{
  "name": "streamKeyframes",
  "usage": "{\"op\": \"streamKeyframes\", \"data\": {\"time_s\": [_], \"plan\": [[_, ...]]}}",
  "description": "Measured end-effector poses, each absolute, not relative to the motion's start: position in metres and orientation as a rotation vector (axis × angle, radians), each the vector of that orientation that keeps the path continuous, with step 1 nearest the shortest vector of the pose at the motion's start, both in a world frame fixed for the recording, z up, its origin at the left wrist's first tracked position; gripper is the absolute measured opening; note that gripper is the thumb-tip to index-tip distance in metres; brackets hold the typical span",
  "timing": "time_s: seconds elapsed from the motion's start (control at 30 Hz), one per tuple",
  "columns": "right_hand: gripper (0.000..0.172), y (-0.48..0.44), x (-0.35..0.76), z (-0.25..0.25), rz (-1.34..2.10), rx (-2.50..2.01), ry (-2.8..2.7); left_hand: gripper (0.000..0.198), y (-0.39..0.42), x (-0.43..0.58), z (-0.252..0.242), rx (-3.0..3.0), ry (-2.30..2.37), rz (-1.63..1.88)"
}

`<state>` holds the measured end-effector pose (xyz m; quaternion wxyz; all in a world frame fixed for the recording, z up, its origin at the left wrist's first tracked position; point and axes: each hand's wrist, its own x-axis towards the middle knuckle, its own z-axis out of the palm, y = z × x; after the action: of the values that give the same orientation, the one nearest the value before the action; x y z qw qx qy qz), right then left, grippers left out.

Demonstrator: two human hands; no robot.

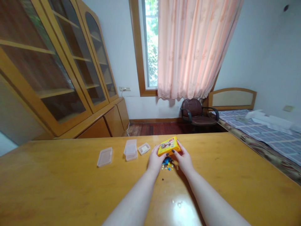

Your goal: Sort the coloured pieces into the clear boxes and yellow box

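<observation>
Both hands hold a small yellow cardboard box [168, 146] with a printed picture on its face, tilted above the table. My left hand [155, 159] grips its left end, thumb along the lower edge. Its right end is in my right hand [184, 157], with the thumb on the near edge. Below the box lies a loose pile of tiny building-block pieces [168, 162], blue, yellow, white and brown. Part of the pile is hidden by the box and my hands. One small dark piece [162, 179] lies apart, nearer to me.
Left of my hands on the wooden table [70, 182] are a small clear plastic box [144, 148] with something pale inside, overlapping clear containers [130, 150] and a shallow clear tray [104, 157]. Beyond the table stand an armchair [198, 114] and a bed [256, 125]; a glass-door cabinet [90, 94] is at left.
</observation>
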<state>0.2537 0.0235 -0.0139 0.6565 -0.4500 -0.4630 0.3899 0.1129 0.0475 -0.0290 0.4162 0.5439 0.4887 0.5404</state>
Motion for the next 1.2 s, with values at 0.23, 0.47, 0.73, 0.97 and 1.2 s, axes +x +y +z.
{"op": "streamKeyframes", "data": {"time_s": [0.23, 0.47, 0.73, 0.97, 1.2], "plan": [[0.057, 0.022, 0.256, -0.011, 0.843, -1.067, -1.098, 0.040, 0.044, 0.108, -0.024, 1.470, 1.244, 1.313], [0.059, 0.022, 0.255, -0.016, 0.812, -1.021, -1.091, 0.042, 0.040, 0.103, -0.017, 1.635, 1.335, 1.317], [0.057, 0.023, 0.253, -0.016, 0.854, -0.969, -1.063, 0.053, 0.035, 0.100, -0.011, 1.564, 1.377, 1.380], [0.053, 0.023, 0.252, -0.014, 0.838, -0.945, -1.045, 0.051, 0.037, 0.098, -0.012, 1.409, 1.393, 1.482], [0.047, 0.025, 0.255, -0.016, 0.788, -0.941, -1.050, 0.046, 0.038, 0.096, -0.014, 1.451, 1.459, 1.512]]}}
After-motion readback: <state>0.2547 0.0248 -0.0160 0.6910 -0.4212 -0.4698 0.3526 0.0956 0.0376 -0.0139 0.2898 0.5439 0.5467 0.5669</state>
